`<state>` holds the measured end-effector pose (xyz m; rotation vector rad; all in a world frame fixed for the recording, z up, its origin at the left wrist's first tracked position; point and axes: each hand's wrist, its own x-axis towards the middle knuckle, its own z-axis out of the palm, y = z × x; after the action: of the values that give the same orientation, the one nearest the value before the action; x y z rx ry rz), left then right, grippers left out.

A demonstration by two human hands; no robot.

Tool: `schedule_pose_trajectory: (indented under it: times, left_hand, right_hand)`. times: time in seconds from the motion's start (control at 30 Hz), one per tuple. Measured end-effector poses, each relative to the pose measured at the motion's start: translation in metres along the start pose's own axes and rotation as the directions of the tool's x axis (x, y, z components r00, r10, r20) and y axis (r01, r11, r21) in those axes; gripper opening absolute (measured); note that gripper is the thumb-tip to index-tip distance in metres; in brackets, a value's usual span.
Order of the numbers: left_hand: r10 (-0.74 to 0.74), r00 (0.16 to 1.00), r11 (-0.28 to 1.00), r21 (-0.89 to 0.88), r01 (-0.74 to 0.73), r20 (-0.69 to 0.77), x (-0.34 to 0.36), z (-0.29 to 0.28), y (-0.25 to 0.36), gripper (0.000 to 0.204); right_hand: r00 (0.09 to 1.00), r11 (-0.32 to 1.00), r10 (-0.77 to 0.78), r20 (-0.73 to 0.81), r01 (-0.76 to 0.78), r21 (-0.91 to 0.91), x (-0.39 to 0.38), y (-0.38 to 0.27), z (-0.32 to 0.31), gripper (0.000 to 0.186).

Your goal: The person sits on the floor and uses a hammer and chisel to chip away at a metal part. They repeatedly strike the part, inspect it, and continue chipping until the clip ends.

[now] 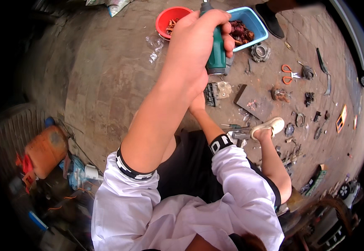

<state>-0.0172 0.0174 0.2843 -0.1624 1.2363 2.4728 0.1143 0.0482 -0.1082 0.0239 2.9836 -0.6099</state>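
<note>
My left hand [198,46] is raised high, its fingers wrapped round a screwdriver [217,58] with a thick green body. A dark collar and a metal tip point away from me at the top of the picture. Lower down, my right hand [197,102] shows only in part; my left wrist covers its fingers, so what they hold cannot be seen. Near that hand on the ground lie a dark ridged part [210,94] and a pale metal housing [224,89].
A red bowl [162,26] and a blue tub [262,37] hold scrap pieces. To the right are a dark plate [254,103], orange-handled scissors [287,75] and several metal parts. Another person's dark shoe [272,23] is far right. An orange jerrycan [46,151] lies left.
</note>
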Motion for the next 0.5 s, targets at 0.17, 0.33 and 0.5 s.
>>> schedule_pose_trajectory:
  times: [0.17, 0.33, 0.5]
  left_hand:
    - [-0.032, 0.999, 0.999, 0.0, 0.032, 0.019, -0.008, 0.01, -0.007, 0.011]
    - [-0.077, 0.996, 0.997, 0.025, 0.076, 0.049, -0.013, 0.015, -0.021, 0.012]
    - [-0.208, 0.978, 0.977, -0.058, 0.207, -0.016, -0.012, 0.018, -0.016, 0.011]
  right_hand:
    - [0.999, 0.899, -0.021, 0.026, 0.007, 0.437, -0.037, -0.075, -0.024, 0.017]
    - [0.997, 0.578, -0.071, -0.011, 0.05, 0.814, -0.06, -0.115, -0.043, 0.018]
    - [0.952, 0.688, 0.289, -0.098, -0.135, 0.713, -0.053, -0.059, -0.045, 0.024]
